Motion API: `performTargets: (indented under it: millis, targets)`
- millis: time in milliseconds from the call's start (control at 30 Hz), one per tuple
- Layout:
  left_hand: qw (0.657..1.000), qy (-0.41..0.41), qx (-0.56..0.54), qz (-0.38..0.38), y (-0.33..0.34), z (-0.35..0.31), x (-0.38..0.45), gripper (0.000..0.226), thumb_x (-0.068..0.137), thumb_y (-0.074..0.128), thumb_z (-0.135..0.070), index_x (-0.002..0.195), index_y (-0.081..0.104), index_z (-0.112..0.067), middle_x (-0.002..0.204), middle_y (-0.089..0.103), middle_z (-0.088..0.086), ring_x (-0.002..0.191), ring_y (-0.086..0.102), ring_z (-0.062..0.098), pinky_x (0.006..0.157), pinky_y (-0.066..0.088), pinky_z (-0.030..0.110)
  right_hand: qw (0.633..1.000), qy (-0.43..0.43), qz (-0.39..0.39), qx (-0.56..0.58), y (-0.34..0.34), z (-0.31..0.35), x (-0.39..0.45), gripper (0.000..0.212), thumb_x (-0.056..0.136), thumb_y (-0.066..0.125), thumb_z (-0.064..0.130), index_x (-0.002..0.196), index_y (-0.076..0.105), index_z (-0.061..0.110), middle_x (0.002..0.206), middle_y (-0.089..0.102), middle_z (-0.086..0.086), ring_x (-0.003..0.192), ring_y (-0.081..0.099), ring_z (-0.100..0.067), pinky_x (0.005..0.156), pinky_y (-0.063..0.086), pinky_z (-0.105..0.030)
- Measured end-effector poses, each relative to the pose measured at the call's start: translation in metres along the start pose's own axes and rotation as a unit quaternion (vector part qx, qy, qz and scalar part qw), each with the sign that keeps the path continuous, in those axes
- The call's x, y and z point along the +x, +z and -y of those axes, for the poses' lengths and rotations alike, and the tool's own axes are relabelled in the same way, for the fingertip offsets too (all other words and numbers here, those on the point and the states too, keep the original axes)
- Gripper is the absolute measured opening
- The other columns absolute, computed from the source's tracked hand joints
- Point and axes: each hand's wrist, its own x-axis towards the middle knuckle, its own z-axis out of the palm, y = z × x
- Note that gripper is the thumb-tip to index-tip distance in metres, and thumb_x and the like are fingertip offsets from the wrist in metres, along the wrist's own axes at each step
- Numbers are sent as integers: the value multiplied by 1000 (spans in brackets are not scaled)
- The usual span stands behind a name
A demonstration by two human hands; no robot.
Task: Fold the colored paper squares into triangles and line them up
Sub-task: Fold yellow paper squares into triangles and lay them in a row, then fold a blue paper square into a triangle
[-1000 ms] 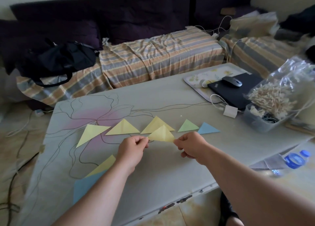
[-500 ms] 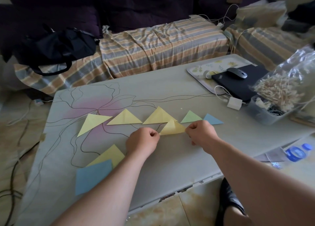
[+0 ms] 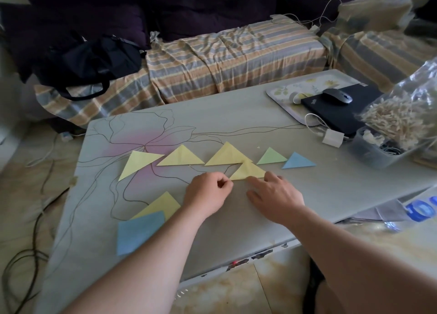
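While the left hand (image 3: 208, 192) pinches the left corner of the newest yellow triangle (image 3: 248, 171) between thumb and curled fingers, the right hand (image 3: 275, 196) lies flat and relaxed, fingertips (image 3: 256, 180) pressing the triangle's lower edge to the table (image 3: 236, 115). The triangle sits just in front of the row, its apex overlapping the third yellow triangle (image 3: 225, 155).

Row, nine to three o'clock: a tilted yellow triangle (image 3: 138, 163), second yellow triangle (image 3: 181, 157), the third, then green triangle (image 3: 270, 157) and blue triangle (image 3: 298, 161). At seven o'clock from the left hand, unfolded stock: yellow square (image 3: 163, 205) partly under blue square (image 3: 138, 233).

Step in hand, as I judge it: creasing and seating this piece. To do it well, keep the corner pinned, sweep the right fingertips along the fold toward three o'clock, then slide the piece toward twelve into the gap before green, bases level, without nudging its neighbours. No real gap shows there; spacing may need adjusting.
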Motion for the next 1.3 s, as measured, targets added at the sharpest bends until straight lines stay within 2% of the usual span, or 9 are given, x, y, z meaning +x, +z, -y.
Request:
performTargets:
  millis: [67,167,300,433,567,833,1067,1167,1300]
  targets:
    - [999,33,-15,2,-18,11,-9,16,93,62,-44,89,75,-35,78,70,-21,80,63,5,72,50,23,1000,2,-4,-2,-1,2,2,36,100,39,54,132,50,39,116,58,-3,109,60,-34,69,46,-35]
    - [998,52,9,-28,-54,40,-21,14,95,65,-37,93,78,-32,84,72,-22,83,63,3,74,48,23,999,4,-19,26,-4,14,4,42,102,43,53,142,44,40,124,61,-1,105,64,-35,68,46,-35]
    - [998,-23,28,-52,-104,104,-42,3,94,73,-39,95,75,-38,92,71,-25,94,65,6,71,44,20,994,-39,16,103,0,61,-2,36,99,51,41,134,59,37,125,64,5,107,63,-27,78,52,-34]
    - [991,-115,58,38,-131,162,-65,45,73,89,-56,110,65,-46,115,59,-17,107,62,11,77,48,26,981,-65,69,168,16,118,-13,38,92,53,36,129,62,37,113,61,5,103,60,-24,84,54,-37]
    - [986,-120,93,72,-131,179,-77,70,63,96,-49,120,55,-49,119,51,-8,102,58,7,85,47,27,977,-41,65,200,35,157,-20,42,92,58,45,132,61,35,122,64,3,114,57,-25,92,48,-33]
    - [985,-142,37,86,-129,182,-77,49,73,94,-31,108,60,-34,85,71,-8,70,63,10,59,45,25,978,-1,36,206,46,160,-18,39,87,64,38,125,64,36,112,68,5,110,59,-24,90,50,-30]
    - [981,-163,70,79,-131,177,-76,42,67,95,-39,97,65,-33,97,65,-9,86,64,9,72,49,27,976,-26,39,212,43,154,-24,38,88,62,30,125,65,34,101,62,8,101,55,-20,78,39,-28]
    - [981,-162,67,77,-130,174,-76,38,68,91,-35,92,62,-29,96,67,-7,83,63,13,70,48,28,975,-29,45,218,42,153,-25,37,87,59,27,124,65,33,98,61,8,99,54,-20,76,36,-27]
    - [982,-170,-39,72,-137,169,-77,30,74,81,-25,97,64,-30,97,70,-2,82,64,18,75,52,33,970,-23,49,237,38,153,-26,36,87,60,26,122,66,34,95,63,10,97,56,-19,74,37,-25]
